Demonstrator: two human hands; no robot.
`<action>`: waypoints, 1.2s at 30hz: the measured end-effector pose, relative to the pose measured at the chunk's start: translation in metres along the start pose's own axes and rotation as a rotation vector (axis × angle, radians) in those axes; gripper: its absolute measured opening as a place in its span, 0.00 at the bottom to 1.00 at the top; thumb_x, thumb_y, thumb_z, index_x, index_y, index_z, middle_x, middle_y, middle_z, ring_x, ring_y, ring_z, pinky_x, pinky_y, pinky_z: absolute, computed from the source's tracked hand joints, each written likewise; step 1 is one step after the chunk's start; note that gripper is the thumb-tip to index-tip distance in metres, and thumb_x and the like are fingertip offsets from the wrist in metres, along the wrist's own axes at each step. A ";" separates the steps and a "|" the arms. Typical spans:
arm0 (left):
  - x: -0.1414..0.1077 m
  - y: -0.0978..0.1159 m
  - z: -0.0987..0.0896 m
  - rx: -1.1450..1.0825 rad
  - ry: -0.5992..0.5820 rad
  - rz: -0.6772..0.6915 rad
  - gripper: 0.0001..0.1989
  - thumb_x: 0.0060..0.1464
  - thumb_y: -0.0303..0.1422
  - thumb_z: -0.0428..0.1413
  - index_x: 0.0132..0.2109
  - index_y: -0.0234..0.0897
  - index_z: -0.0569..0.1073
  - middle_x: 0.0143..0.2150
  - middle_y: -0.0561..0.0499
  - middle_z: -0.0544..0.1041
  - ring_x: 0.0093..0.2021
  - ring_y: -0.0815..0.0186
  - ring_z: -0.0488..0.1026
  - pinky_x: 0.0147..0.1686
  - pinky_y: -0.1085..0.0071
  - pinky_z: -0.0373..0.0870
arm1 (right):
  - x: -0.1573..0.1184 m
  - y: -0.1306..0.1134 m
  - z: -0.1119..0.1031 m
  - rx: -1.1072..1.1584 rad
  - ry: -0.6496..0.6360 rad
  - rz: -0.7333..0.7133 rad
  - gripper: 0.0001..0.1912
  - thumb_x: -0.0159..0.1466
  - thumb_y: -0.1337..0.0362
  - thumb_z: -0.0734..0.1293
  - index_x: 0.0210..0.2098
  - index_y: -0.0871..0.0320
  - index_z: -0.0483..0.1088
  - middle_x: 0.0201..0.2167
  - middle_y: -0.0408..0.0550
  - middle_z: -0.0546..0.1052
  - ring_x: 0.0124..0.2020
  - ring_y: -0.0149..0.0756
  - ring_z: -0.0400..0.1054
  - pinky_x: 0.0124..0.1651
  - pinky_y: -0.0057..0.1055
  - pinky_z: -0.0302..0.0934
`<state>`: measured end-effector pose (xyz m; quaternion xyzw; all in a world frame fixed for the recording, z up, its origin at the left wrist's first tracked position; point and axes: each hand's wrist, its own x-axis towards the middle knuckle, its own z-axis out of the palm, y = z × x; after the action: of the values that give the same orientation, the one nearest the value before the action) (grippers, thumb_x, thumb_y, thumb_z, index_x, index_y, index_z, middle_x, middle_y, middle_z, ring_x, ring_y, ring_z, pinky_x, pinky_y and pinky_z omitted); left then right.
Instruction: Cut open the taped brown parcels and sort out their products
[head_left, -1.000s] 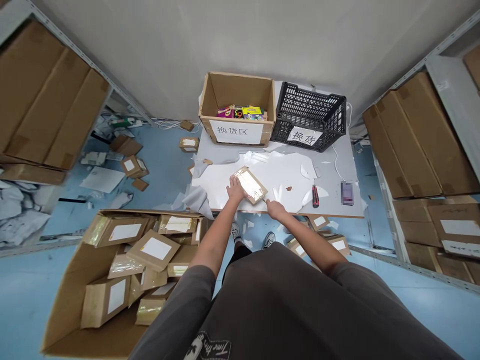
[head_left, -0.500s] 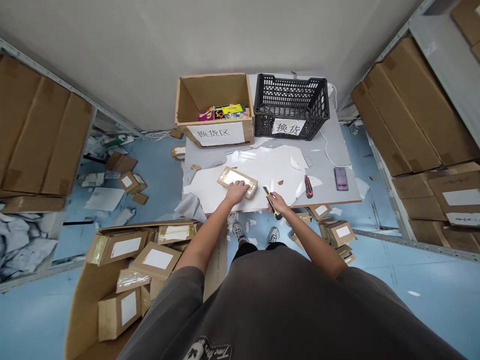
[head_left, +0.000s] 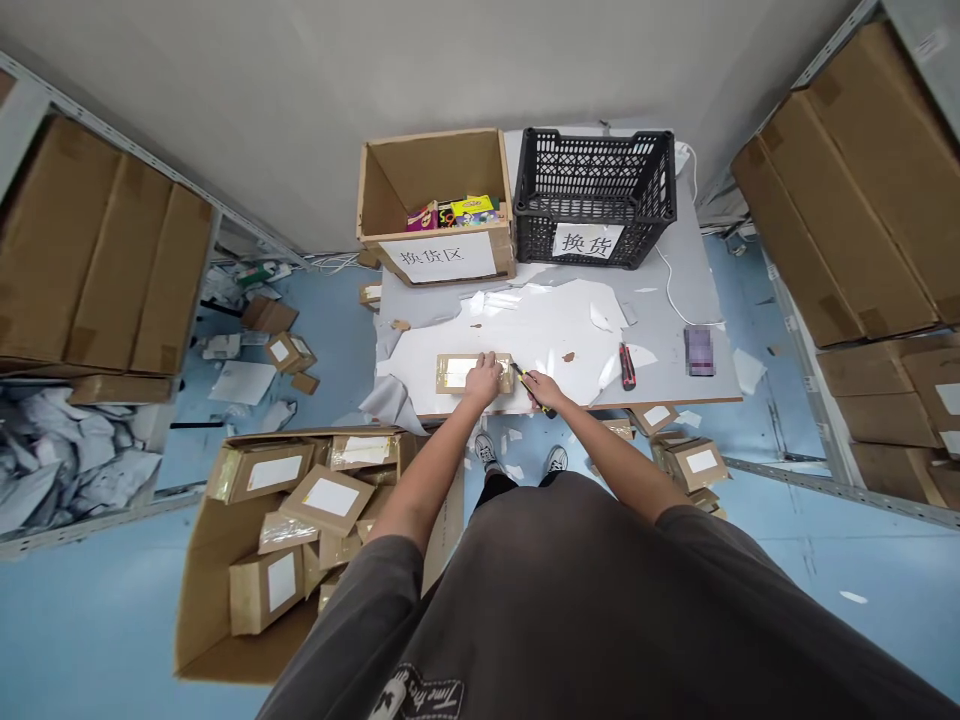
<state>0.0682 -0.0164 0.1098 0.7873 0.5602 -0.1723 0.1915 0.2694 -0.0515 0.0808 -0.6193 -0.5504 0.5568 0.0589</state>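
Observation:
A small taped cardboard box point(head_left: 452, 380) with a white label lies flat near the table's front edge. My left hand point(head_left: 484, 379) holds it down from above, fingers bent over its right half. In my right hand point(head_left: 543, 388) is a yellow and black utility knife point(head_left: 519, 371), gripped with the fingers closed round its handle. Its tip is at the box's right end; whether the blade touches the tape is too small to tell. A red and black utility knife point(head_left: 628, 368) lies on the table further right.
Behind stand an open carton point(head_left: 442, 258) with colourful packs inside and a black plastic crate point(head_left: 596, 210). A phone point(head_left: 700, 350) lies at the table's right. Left of me, a big carton point(head_left: 206, 600) holds several parcels. Torn paper covers the table point(head_left: 555, 310); shelves flank both sides.
The box has turned from slanted to level with the table's edge, under my left hand. My right hand has brought the knife left to the box's end. The camera view has shifted slightly.

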 end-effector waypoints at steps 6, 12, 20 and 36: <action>0.010 -0.005 0.002 -0.064 -0.045 -0.017 0.37 0.49 0.24 0.72 0.65 0.39 0.72 0.83 0.39 0.55 0.82 0.46 0.55 0.73 0.56 0.69 | 0.009 -0.006 -0.017 -0.299 -0.053 -0.052 0.18 0.83 0.55 0.54 0.52 0.54 0.72 0.42 0.46 0.83 0.34 0.34 0.78 0.39 0.24 0.64; 0.017 -0.012 0.008 -0.093 -0.039 -0.004 0.35 0.48 0.25 0.74 0.62 0.41 0.74 0.84 0.41 0.53 0.82 0.46 0.55 0.74 0.55 0.68 | 0.017 -0.010 -0.015 -0.533 0.002 -0.057 0.22 0.83 0.52 0.52 0.61 0.55 0.71 0.55 0.58 0.82 0.54 0.48 0.77 0.48 0.32 0.64; 0.020 -0.010 0.005 -0.075 -0.075 -0.018 0.36 0.48 0.24 0.75 0.63 0.41 0.73 0.84 0.41 0.52 0.82 0.48 0.53 0.73 0.55 0.69 | 0.025 -0.017 -0.027 -0.327 -0.142 -0.027 0.19 0.83 0.55 0.55 0.50 0.57 0.74 0.44 0.55 0.83 0.37 0.41 0.78 0.39 0.29 0.65; 0.017 -0.012 -0.006 -0.127 -0.078 -0.036 0.32 0.61 0.36 0.69 0.68 0.42 0.69 0.82 0.42 0.60 0.79 0.49 0.61 0.70 0.57 0.69 | 0.003 0.026 -0.011 -0.106 -0.281 -0.014 0.19 0.82 0.54 0.54 0.50 0.57 0.71 0.28 0.43 0.78 0.21 0.35 0.67 0.33 0.28 0.63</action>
<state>0.0622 0.0038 0.1051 0.7560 0.5762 -0.1705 0.2596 0.2931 -0.0538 0.0648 -0.5337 -0.5862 0.6077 -0.0476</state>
